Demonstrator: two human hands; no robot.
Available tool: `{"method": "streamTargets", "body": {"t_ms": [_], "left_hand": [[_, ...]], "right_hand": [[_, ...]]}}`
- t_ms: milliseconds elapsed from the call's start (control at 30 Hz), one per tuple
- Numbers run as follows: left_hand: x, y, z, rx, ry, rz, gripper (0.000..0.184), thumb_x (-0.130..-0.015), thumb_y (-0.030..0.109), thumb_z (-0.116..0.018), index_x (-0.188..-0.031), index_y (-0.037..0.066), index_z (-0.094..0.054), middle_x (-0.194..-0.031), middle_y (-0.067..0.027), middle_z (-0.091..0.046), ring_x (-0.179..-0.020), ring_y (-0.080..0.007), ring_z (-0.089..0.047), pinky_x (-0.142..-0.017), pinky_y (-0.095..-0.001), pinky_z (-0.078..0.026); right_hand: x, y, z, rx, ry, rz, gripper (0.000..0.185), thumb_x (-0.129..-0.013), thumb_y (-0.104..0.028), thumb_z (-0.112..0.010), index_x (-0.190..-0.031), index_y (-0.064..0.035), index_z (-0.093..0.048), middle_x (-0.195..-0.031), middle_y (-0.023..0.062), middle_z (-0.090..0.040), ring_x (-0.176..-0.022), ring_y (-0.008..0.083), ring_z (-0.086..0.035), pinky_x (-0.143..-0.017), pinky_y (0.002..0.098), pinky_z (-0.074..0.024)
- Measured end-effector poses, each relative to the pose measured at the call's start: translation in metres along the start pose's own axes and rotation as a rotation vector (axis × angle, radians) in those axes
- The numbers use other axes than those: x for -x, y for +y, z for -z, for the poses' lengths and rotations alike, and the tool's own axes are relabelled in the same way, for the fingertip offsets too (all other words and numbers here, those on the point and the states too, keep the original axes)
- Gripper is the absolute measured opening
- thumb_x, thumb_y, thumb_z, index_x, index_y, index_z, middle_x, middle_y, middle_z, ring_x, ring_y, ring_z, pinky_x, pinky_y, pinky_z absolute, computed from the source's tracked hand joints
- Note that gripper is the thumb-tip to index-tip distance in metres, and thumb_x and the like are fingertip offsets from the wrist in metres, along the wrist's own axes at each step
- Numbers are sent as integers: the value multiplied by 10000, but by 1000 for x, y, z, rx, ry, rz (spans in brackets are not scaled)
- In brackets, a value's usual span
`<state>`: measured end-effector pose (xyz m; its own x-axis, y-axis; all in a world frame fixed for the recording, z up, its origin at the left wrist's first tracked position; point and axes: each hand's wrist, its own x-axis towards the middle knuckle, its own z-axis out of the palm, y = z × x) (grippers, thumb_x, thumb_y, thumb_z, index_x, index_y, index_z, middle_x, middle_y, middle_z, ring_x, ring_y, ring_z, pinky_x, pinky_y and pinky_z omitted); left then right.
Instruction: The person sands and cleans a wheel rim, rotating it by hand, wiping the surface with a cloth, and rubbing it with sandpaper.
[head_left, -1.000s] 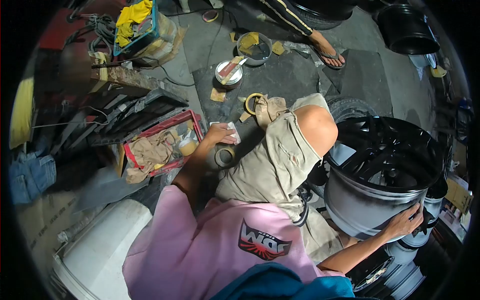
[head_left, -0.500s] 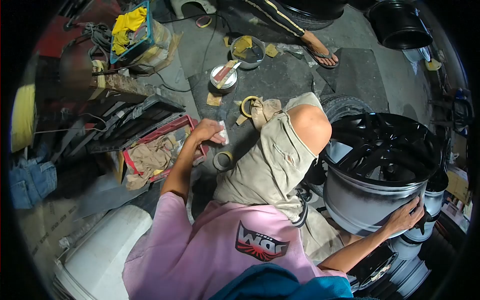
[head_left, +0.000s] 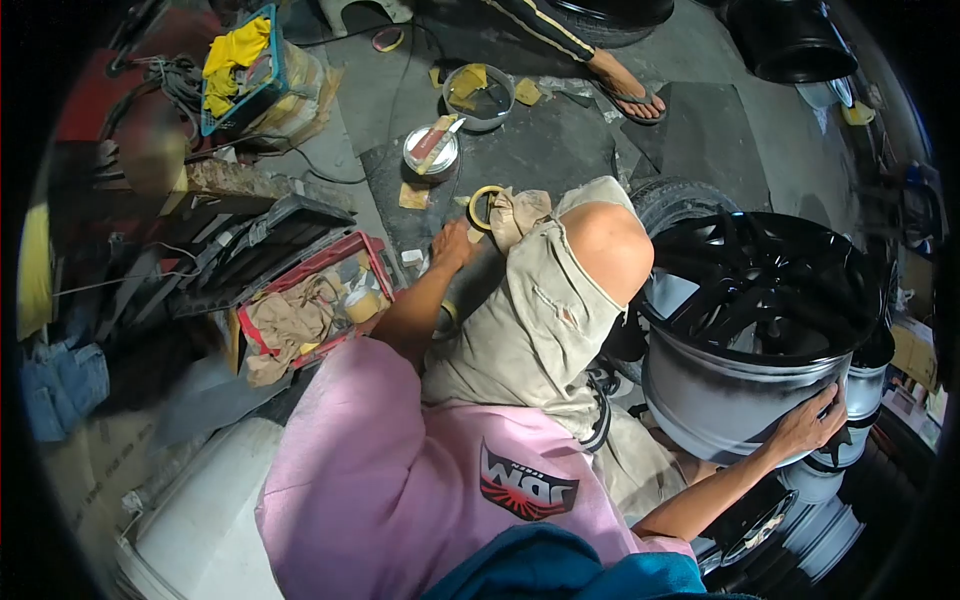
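Observation:
My left hand (head_left: 453, 246) is low over the dark mat, its fingers bent together beside a small tan piece (head_left: 475, 235) and a masking tape roll (head_left: 484, 207); what they grip is hidden. A small white block (head_left: 412, 258) lies on the mat to its left. At the right, my right hand (head_left: 808, 420) grips the lower edge of a wheel rim (head_left: 705, 385), with glossy black spokes and a grey barrel. The rim stands tilted beside my bent knee.
A lidded can (head_left: 431, 165) and a bowl of liquid (head_left: 493, 118) stand ahead. A red crate (head_left: 370, 245) holds crumpled paper at the left. A tyre (head_left: 680, 200) lies behind the rim. Another person's sandalled foot (head_left: 628, 85) is at the top, with more rims (head_left: 790, 45) at upper right.
My left hand has let go of the white block, now on the mat, and moved forward and right to the tan piece. My right hand stays on the rim.

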<state>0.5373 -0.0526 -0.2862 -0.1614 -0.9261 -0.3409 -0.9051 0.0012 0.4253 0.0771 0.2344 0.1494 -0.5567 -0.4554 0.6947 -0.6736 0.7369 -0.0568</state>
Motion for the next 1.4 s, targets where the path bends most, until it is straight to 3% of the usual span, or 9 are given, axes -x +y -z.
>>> {"method": "streamTargets", "body": {"t_ms": [267, 700, 800, 867, 933, 1067, 1233, 1367, 1400], "left_hand": [[3, -41, 30, 111, -306, 126, 364, -852, 347, -839, -1123, 110, -789, -1205, -217, -763, -1137, -421, -729, -967, -515, -580], [-1, -19, -23, -42, -145, 99, 429, -838, 396, -860, -1070, 50, -758, -1373, -228, -611, -1203, -405, -688, -998, -509, -568], [-2, -23, 5, 12, -54, 38, 378, -891, 378, -821, -1000, 20, -769, -1222, -208, -706, -999, -320, -763, -842, -455, -611], [-2, -32, 61, 410, -604, 26, 348, -928, 352, -803, -980, 8, -787, -919, -115, -758, -764, -196, -727, -675, -380, -577], [28, -29, 147, 557, -710, 34, 320, -945, 334, -798, -905, 16, -796, -681, -20, -680, -624, -107, -622, -559, -318, -491], [54, -116, 233, 379, -630, 5, 271, -952, 295, -813, -883, 33, -798, -746, -30, -714, -608, -78, -609, -537, -261, -462], [70, -170, 245, 244, -706, 538, 249, -948, 268, -761, -971, 28, -820, -841, -106, -785, -816, -222, -762, -795, -365, -612], [64, -257, 154, 39, -477, 99, 277, -959, 316, -690, -1022, 87, -833, -1002, -159, -805, -957, -363, -769, -947, -447, -599], [68, -255, 137, -40, -336, 226, 291, -959, 338, -664, -1039, 121, -840, -1093, -175, -787, -1066, -393, -731, -1000, -468, -571]], "right_hand": [[-1, -4, 1, 8, -15, -12, 328, -1093, -275, -626, -1222, -5, -761, -1190, 164, -731, -1141, 344, -674, -1025, 467, -500], [1, 5, -1, 24, -6, 12, 314, -1088, -265, -636, -1212, -6, -763, -1173, 161, -742, -1103, 348, -693, -987, 455, -516], [1, 3, 0, 33, -13, 3, 314, -1089, -268, -634, -1213, -12, -766, -1178, 160, -746, -1107, 348, -695, -991, 454, -518], [1, 3, 0, 20, -12, 16, 316, -1091, -275, -630, -1215, -20, -769, -1183, 156, -749, -1114, 346, -698, -993, 456, -520], [1, 3, -1, 40, -5, 6, 316, -1094, -278, -625, -1213, -24, -771, -1187, 151, -751, -1120, 344, -700, -995, 459, -519], [0, -3, 2, 65, -11, -12, 312, -1096, -276, -624, -1210, -26, -772, -1191, 148, -752, -1124, 343, -701, -996, 460, -519], [1, 5, -1, 37, 0, 34, 317, -1092, -280, -633, -1212, -20, -768, -1190, 158, -749, -1126, 352, -702, -991, 465, -524], [2, 5, -2, 10, -3, 17, 379, -1096, -322, -617, -1232, 2, -759, -1201, 193, -741, -1136, 382, -688, -993, 469, -516], [2, 6, -1, 13, 0, 21, 379, -1096, -322, -617, -1232, 2, -759, -1201, 193, -741, -1136, 382, -688, -993, 469, -516]]}}
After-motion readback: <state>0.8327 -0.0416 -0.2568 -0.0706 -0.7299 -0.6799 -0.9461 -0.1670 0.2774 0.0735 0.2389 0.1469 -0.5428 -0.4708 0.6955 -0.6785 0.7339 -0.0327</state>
